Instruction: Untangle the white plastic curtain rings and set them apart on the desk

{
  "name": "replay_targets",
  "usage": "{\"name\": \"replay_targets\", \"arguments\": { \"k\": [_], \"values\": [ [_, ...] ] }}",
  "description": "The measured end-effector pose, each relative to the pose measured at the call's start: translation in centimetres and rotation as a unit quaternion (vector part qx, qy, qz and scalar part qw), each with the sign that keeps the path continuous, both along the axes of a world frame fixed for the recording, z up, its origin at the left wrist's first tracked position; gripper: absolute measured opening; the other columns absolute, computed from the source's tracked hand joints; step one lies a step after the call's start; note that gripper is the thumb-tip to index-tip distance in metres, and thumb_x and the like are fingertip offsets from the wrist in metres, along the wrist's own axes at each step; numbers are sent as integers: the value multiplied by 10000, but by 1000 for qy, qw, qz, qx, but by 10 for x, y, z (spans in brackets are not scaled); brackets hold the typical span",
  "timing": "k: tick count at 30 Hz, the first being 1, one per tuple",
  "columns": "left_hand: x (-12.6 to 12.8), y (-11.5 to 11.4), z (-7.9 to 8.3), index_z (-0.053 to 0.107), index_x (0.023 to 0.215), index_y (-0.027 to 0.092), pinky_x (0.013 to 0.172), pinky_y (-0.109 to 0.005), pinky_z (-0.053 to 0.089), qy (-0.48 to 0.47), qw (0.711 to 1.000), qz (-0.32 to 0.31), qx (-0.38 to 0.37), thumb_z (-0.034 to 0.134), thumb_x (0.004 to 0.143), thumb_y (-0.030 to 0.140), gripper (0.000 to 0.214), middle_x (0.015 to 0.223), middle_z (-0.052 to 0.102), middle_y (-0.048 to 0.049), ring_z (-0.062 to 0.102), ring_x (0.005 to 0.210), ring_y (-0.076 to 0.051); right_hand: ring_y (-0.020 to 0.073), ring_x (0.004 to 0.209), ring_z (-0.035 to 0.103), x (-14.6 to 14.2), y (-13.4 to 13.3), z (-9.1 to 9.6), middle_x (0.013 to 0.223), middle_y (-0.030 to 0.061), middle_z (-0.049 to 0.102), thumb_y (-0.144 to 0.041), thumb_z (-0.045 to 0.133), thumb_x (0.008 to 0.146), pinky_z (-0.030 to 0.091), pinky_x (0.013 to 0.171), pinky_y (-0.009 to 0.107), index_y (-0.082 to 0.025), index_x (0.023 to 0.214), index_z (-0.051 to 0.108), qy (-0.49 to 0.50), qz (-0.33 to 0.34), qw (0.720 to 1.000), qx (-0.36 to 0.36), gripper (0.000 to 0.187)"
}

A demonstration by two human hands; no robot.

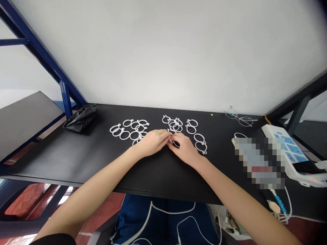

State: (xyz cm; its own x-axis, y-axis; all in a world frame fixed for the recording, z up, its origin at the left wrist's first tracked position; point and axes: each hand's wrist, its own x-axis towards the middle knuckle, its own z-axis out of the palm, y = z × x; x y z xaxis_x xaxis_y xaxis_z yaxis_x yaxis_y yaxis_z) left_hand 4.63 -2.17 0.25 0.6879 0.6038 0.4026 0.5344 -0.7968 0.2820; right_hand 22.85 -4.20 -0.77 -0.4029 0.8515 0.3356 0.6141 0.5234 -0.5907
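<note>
My left hand (155, 141) and my right hand (184, 146) meet at the middle of the black table. Their fingertips pinch a white curtain ring (170, 139), mostly hidden by the fingers. Left of my left hand lies a loose group of white curtain rings (125, 135), each with a small eyelet. Just beyond my hands is a cluster of several more rings (176, 126), some overlapping. Two pairs rest to the right, one farther back (191, 129) and one nearer my right wrist (200, 147).
A black plastic bag (81, 118) sits at the table's far left. Eyeglasses (245, 121) lie at the back right. A blurred phone-like object (258, 163) with a cable and a white power strip (288, 149) occupy the right side. A white wall (163, 61) stands behind the table.
</note>
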Motion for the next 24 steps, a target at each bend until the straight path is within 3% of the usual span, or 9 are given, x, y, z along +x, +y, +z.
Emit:
{"name": "replay_targets", "arguments": {
  "k": [24],
  "values": [
    [0,0,1,589,1014,151,723,-307,493,-3,1000,-1,0,315,1016,241,288,893,642,-81,614,770,-179,194,778,543,0,0,-1,731,19,578,-141,578,875,479,719,328,-211,652,475,3,1,1000,-1,256]
  ]
}}
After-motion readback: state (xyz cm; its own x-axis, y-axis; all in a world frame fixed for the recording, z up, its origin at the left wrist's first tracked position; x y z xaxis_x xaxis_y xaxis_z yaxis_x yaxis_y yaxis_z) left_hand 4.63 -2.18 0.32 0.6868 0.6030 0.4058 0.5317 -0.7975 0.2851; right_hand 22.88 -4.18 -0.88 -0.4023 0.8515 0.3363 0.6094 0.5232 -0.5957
